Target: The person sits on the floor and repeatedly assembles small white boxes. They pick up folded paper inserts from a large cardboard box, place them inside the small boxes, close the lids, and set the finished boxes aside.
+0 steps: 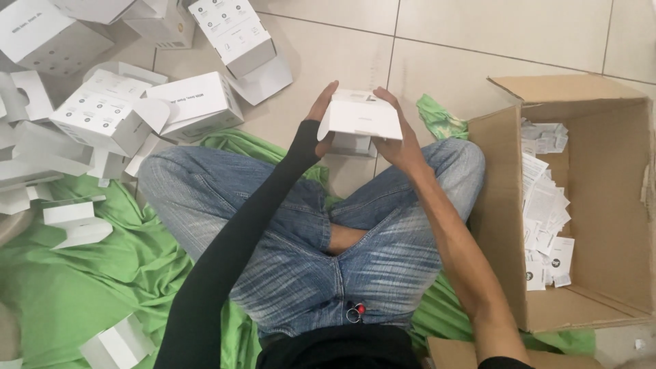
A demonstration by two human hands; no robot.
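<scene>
A small white box [360, 117] sits up between both hands, held over the crossed legs in blue jeans [287, 225], its top flap lying flat and facing up. The left hand [320, 119], black sleeve down to the wrist, grips the box's left edge, fingers curled up over the far corner. The right hand [400, 137], bare-armed, wraps the right edge, thumb side under the flap, fingers closed firmly on the cardboard. Both hands tight on it, no gap to speak of. Just below the grip, a green cloth [82, 287] spreads under the legs. Off to the right of the hands, an open brown carton [601, 287] stands, white paper slips [547, 219] heaped along its inner wall. Out to the left and beyond, a scatter of white boxes [147, 109] lies on the tiled floor [478, 34], some open, some flattened.
</scene>
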